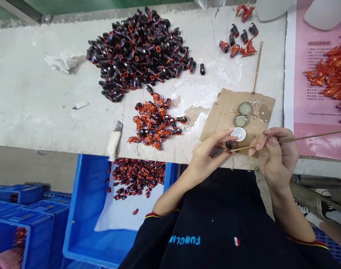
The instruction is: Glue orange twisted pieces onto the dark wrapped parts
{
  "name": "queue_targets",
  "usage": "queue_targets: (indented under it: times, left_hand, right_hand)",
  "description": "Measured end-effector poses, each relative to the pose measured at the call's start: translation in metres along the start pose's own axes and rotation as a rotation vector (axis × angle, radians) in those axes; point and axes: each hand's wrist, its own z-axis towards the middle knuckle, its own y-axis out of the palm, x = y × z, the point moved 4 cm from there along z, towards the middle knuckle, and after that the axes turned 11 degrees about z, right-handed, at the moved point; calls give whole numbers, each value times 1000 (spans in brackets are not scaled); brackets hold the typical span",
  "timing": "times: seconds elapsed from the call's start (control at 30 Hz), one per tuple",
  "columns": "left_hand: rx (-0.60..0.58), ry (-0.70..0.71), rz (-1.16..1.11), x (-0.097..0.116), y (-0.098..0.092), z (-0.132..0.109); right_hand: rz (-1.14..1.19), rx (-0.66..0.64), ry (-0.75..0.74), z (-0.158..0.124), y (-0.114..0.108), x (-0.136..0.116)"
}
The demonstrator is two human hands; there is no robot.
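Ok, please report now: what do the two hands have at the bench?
Left hand pinching small black-and-orange piece. Right hand holding thin bamboo stick, tip at piece. White disc just beyond left fingertips.

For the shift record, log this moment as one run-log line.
left hand: holds black-and-orange piece | right hand: holds thin wooden stick, tip at piece | nearby: cardboard sheet

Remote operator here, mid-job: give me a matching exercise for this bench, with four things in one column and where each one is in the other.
Things:
1. thin wooden stick
2. white round disc
3. large heap of black-and-orange pieces
4. blue plastic crate

Places:
A. on the white bench top
B. held in the right hand
C. below the bench edge, lined with a white sheet
D. on the cardboard sheet

Pairs: 1-B, 2-D, 3-A, 4-C
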Motion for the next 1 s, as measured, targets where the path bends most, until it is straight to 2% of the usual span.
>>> queue_targets:
  times: [0.5,0.73,1.0]
  left_hand:
    - [4,9,35,4,-2,-1]
    - [17,21,1,2,-2,0]
    - [0,-5,-25,1,-2,1]
  right_hand:
    - [118,-19,48,-2,3,-1]
    - [67,36,19,-2,1,-3]
    - [74,23,84,-1,0,1]
